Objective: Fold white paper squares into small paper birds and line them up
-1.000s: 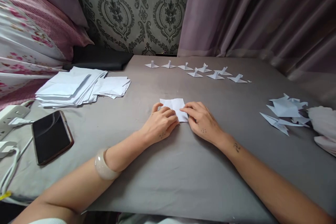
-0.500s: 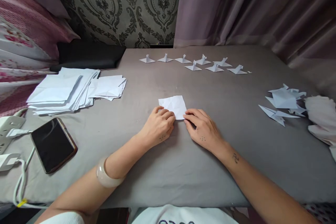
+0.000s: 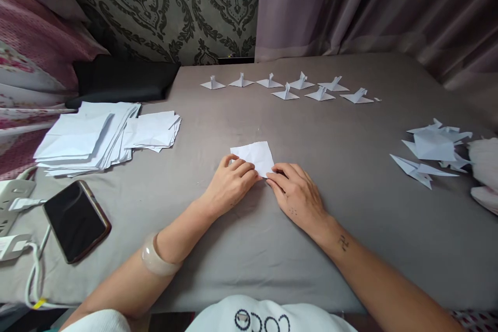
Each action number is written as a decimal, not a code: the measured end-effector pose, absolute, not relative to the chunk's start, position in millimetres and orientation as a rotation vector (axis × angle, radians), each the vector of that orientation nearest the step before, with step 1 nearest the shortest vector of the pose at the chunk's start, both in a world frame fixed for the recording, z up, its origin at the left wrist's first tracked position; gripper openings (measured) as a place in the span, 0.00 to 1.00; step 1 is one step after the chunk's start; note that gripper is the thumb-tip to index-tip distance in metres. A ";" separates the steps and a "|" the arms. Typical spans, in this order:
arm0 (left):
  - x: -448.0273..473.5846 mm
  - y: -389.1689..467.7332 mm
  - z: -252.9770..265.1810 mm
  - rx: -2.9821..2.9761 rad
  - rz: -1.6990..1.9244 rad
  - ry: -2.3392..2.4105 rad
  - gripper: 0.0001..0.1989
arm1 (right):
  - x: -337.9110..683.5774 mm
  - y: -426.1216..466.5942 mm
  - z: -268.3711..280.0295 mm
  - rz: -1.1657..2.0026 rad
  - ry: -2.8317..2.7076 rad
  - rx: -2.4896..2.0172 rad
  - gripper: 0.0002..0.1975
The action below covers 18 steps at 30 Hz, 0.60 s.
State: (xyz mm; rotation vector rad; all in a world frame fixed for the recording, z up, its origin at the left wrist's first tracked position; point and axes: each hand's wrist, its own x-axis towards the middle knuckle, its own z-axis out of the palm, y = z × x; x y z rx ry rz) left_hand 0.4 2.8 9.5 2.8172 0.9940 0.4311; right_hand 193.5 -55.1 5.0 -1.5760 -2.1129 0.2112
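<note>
A small white sheet of paper point(image 3: 257, 155) lies in front of me on the grey cloth, faintly creased. My left hand point(image 3: 233, 181) rests over its lower left edge, fingers curled and closed on it. At the lower right corner, my right hand point(image 3: 295, 192) pinches the same sheet between thumb and fingertips. The fingertips of both hands are close together along the near edge, which they partly cover.
Small folded paper figures point(image 3: 286, 92) stand in two rows at the back. More folded paper pieces point(image 3: 436, 145) lie at right. Stacked white paper point(image 3: 73, 137), a smaller paper pile point(image 3: 151, 129), a phone point(image 3: 78, 220) and a power strip point(image 3: 11, 197) are at left.
The right thumb and fingertips have moved left along the near edge, closer to the left hand. The whole view has shifted slightly; the sheet stays on the cloth.
</note>
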 end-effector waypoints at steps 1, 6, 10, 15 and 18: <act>-0.3 3.7 8.8 2.799 0.443 0.992 0.12 | 193.0 -54.8 4.7 0.212 -2.096 -1.579 0.09; -4.3 6.6 4.2 2.648 0.527 1.053 0.10 | 192.4 -53.9 0.9 0.238 -1.990 -1.592 0.09; -2.6 8.4 3.3 2.447 0.601 1.139 0.10 | 192.7 -53.5 -1.5 0.291 -1.922 -1.627 0.07; 3.7 10.1 5.0 2.348 0.583 1.229 0.09 | 191.5 -49.8 -3.1 0.306 -1.856 -1.668 0.07; 7.3 10.4 6.6 2.330 0.567 1.279 0.07 | 190.0 -47.9 -3.8 0.289 -1.852 -1.697 0.06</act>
